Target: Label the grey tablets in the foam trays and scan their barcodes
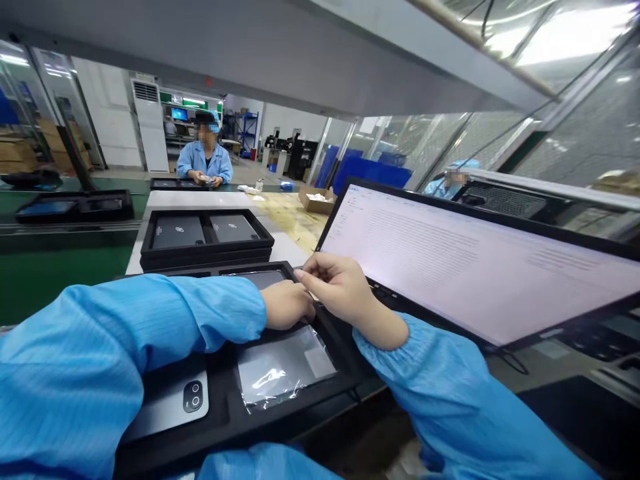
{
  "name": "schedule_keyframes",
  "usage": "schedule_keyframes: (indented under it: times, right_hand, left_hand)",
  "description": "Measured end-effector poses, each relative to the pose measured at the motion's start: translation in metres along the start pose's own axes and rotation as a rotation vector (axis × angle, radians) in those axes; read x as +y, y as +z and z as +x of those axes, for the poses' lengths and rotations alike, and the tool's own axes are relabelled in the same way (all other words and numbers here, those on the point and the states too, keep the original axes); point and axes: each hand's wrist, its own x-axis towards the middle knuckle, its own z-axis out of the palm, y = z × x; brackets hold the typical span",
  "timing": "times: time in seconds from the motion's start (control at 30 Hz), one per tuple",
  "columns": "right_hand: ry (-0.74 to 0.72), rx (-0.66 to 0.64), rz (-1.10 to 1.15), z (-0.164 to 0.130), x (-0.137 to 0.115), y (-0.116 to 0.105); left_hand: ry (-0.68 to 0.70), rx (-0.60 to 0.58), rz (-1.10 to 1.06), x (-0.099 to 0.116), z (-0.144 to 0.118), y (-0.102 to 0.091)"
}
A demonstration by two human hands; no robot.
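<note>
My left hand (289, 305) reaches across a black tray (250, 437), its fingers bent down at the tray's right side. Just below it lies a tablet in clear plastic film (280, 367), in the right compartment. What those fingertips touch is hidden. Beside and above it, my right hand (343, 288) is closed, thumb pressed toward curled fingers; anything in that pinch is too small to make out. A grey tablet with a camera bump (173, 400) rests in the left compartment, partly under my left sleeve. Another film-covered tablet (260, 277) shows behind my left forearm.
A stack of black trays (207, 257) with dark tablets stands beyond. At right a large monitor (425, 260) leans close to my right hand. A shelf (225, 53) hangs overhead. A co-worker (205, 160) sits across the green conveyor (65, 260); a cardboard box (317, 200) stands behind.
</note>
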Motion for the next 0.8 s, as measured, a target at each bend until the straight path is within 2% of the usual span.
schedule_keyframes:
  times: [0.1, 0.2, 0.33, 0.47, 0.6, 0.7, 0.8]
  right_hand:
    - [0.067, 0.040, 0.089, 0.007, 0.007, 0.005]
    - [0.231, -0.012, 0.235, 0.008, 0.012, 0.007]
    - [0.471, -0.199, 0.226, 0.003, 0.022, 0.016]
    - [0.555, -0.415, 0.090, 0.002, 0.039, 0.042]
    - [0.558, -0.387, -0.006, 0.007, 0.049, 0.062]
    - [0.571, -0.365, 0.017, 0.009, 0.050, 0.066]
    - [0.573, -0.362, 0.060, 0.009, 0.052, 0.065]
  left_hand:
    - [0.071, -0.028, -0.103, -0.008, -0.018, -0.011]
    - [0.070, -0.016, -0.206, -0.022, -0.052, -0.029]
    - [-0.043, 0.028, -0.261, -0.035, -0.113, -0.052]
    - [-0.048, 0.178, -0.250, -0.034, -0.155, -0.060]
    - [-0.022, 0.264, -0.234, -0.033, -0.162, -0.057]
    - [-0.004, 0.271, -0.248, -0.037, -0.158, -0.059]
    - [0.012, 0.292, -0.288, -0.042, -0.164, -0.071]
